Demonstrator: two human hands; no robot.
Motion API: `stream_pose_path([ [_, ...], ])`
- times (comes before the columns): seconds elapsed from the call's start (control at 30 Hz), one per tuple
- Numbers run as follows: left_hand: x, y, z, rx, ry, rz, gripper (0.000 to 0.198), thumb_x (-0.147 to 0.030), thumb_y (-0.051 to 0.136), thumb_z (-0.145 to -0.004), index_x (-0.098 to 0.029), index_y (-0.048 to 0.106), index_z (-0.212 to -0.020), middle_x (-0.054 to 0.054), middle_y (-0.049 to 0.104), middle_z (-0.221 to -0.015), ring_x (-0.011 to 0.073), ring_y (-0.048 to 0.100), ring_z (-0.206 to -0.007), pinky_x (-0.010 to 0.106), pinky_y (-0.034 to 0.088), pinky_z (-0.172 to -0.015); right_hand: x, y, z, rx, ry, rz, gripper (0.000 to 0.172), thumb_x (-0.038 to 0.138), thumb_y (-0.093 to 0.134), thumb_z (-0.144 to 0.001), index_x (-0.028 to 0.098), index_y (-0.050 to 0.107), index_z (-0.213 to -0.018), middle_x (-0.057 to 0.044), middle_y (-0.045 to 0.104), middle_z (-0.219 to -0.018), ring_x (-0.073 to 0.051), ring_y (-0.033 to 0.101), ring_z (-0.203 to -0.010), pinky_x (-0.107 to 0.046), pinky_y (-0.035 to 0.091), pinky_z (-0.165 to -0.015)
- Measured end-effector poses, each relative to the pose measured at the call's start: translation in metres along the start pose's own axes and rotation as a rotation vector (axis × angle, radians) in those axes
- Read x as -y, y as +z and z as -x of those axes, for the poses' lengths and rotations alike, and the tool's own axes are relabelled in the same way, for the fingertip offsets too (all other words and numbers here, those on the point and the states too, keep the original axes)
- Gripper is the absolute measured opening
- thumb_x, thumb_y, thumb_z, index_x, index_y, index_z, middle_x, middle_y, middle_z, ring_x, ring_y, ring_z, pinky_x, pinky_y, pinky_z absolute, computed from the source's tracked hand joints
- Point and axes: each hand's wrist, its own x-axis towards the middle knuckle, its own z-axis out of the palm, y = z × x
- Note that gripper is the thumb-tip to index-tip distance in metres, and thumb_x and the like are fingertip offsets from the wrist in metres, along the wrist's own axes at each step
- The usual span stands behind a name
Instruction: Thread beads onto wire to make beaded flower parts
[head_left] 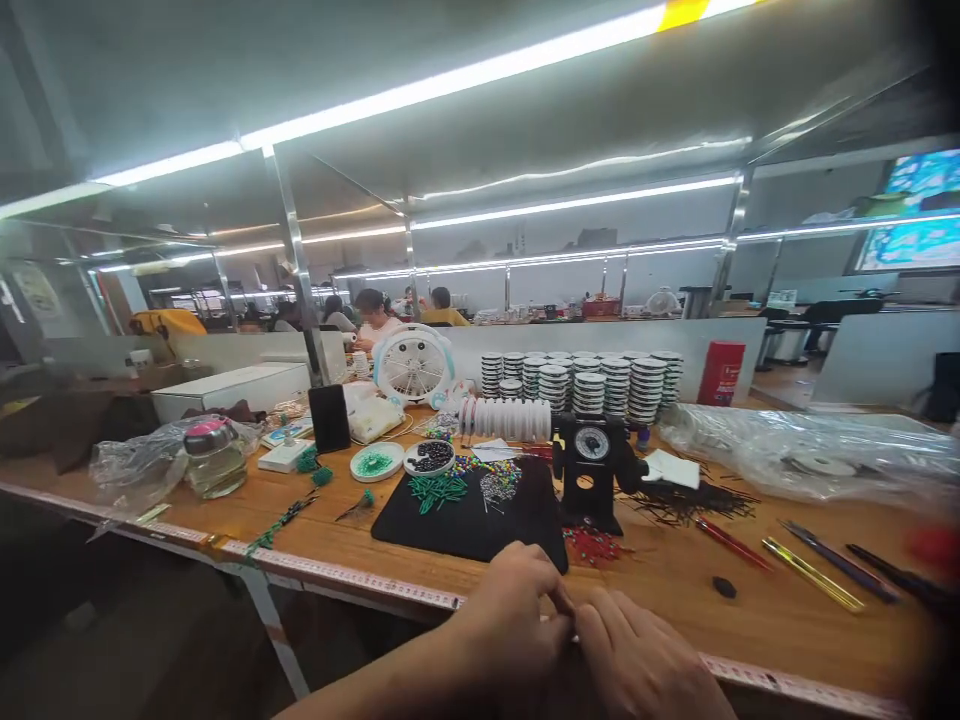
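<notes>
My left hand [521, 615] is closed in a pinch at the front edge of the wooden table, thumb and forefinger together. Right beside it my right hand [637, 655] curls its fingers down, the fingertips meeting those of the left. A tiny pale spot shows between them, too small to name. Just beyond the hands lies a black mat [465, 530] with green pieces [437, 492], multicoloured beads [487, 468] and silvery pins [500, 488]. Small red pieces [592, 546] are scattered by the mat's right corner. Behind these stands a black device with a round dial [592, 443].
White dishes hold green bits [375, 460] and dark beads [430, 457]. Stacked spools [589, 385] and a white fan [414, 368] stand behind. A glass jar [215, 460] is at left; tweezers [812, 574] and plastic wrap [810, 450] lie right. People sit further back.
</notes>
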Motion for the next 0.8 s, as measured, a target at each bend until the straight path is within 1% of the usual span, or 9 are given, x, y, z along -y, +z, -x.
stream_pose_path([
  [0.07,-0.001,-0.002,-0.001,0.022,-0.072,0.117,0.010,-0.024,0.062,-0.068,-0.016,0.063,-0.061,0.003,0.061,-0.076,0.0165,0.054,-0.079,0.025,0.039,-0.073,0.000,-0.004,-0.004,0.014,0.037,-0.030,0.024,0.008,0.028,-0.086,0.018,0.047,-0.075,-0.003,0.049,-0.063,-0.017,0.043,-0.056,-0.030,0.026,-0.055],
  [0.13,-0.004,-0.009,-0.002,0.101,-0.136,0.223,0.012,-0.026,0.063,-0.067,-0.015,0.064,-0.063,0.003,0.061,-0.076,0.0169,0.055,-0.077,0.026,0.040,-0.070,-0.003,-0.008,-0.005,0.056,0.088,-0.085,0.022,0.008,0.031,-0.085,0.018,0.047,-0.074,-0.003,0.049,-0.064,-0.017,0.042,-0.058,-0.029,0.026,-0.055],
  [0.17,-0.005,-0.013,-0.003,0.142,-0.133,0.266,0.014,-0.029,0.064,-0.068,-0.015,0.065,-0.066,0.004,0.062,-0.079,0.0175,0.056,-0.078,0.026,0.041,-0.070,-0.006,-0.011,-0.005,0.084,0.125,-0.119,0.020,0.008,0.033,-0.085,0.017,0.048,-0.074,-0.003,0.049,-0.065,-0.017,0.042,-0.059,-0.029,0.026,-0.056],
  [0.2,-0.006,-0.019,-0.004,0.188,-0.119,0.282,0.017,-0.031,0.065,-0.067,-0.015,0.067,-0.072,0.004,0.062,-0.085,0.0182,0.056,-0.081,0.026,0.041,-0.071,-0.009,-0.013,-0.005,0.110,0.164,-0.155,0.019,0.008,0.034,-0.084,0.017,0.048,-0.075,-0.003,0.049,-0.066,-0.016,0.043,-0.061,-0.028,0.026,-0.056],
  [0.27,-0.009,-0.030,-0.007,0.261,-0.105,0.261,0.034,-0.035,0.069,-0.066,-0.020,0.066,-0.096,0.004,0.060,-0.098,0.0199,0.054,-0.089,0.027,0.041,-0.074,-0.015,-0.018,-0.003,0.153,0.236,-0.209,0.018,0.006,0.035,-0.081,0.016,0.048,-0.075,-0.004,0.050,-0.068,-0.016,0.043,-0.063,-0.027,0.026,-0.056],
  [0.37,-0.010,-0.038,-0.012,0.240,-0.108,0.237,0.031,-0.042,0.061,-0.073,-0.019,0.066,-0.094,0.004,0.060,-0.091,0.0198,0.054,-0.086,0.028,0.041,-0.076,-0.020,-0.025,-0.001,0.187,0.288,-0.237,0.016,0.005,0.037,-0.079,0.015,0.049,-0.074,-0.004,0.049,-0.070,-0.014,0.042,-0.064,-0.026,0.026,-0.057],
  [0.53,-0.011,-0.024,-0.018,0.239,-0.081,0.188,0.026,-0.043,0.061,-0.073,-0.019,0.070,-0.077,0.001,0.054,-0.073,0.0171,0.052,-0.074,0.026,0.038,-0.069,-0.017,-0.028,0.001,0.216,0.346,-0.289,0.012,0.006,0.040,-0.077,0.015,0.048,-0.074,-0.003,0.049,-0.071,-0.013,0.042,-0.064,-0.025,0.027,-0.057],
  [0.67,-0.008,-0.011,-0.018,0.305,-0.183,0.348,0.032,-0.045,0.062,-0.071,-0.014,0.063,-0.061,-0.002,0.049,-0.066,0.0132,0.046,-0.064,0.024,0.033,-0.058,-0.014,-0.030,0.003,0.216,0.374,-0.316,0.013,0.007,0.040,-0.078,0.015,0.048,-0.072,-0.003,0.049,-0.070,-0.014,0.043,-0.064,-0.025,0.027,-0.056],
  [0.8,-0.004,-0.004,-0.017,0.390,-0.287,0.547,0.040,-0.051,0.066,-0.064,-0.013,0.054,-0.060,-0.003,0.046,-0.059,0.0106,0.039,-0.056,0.023,0.028,-0.053,-0.011,-0.030,0.008,0.216,0.359,-0.295,0.015,0.008,0.039,-0.079,0.016,0.049,-0.071,-0.004,0.050,-0.070,-0.014,0.042,-0.063,-0.026,0.027,-0.056],
])
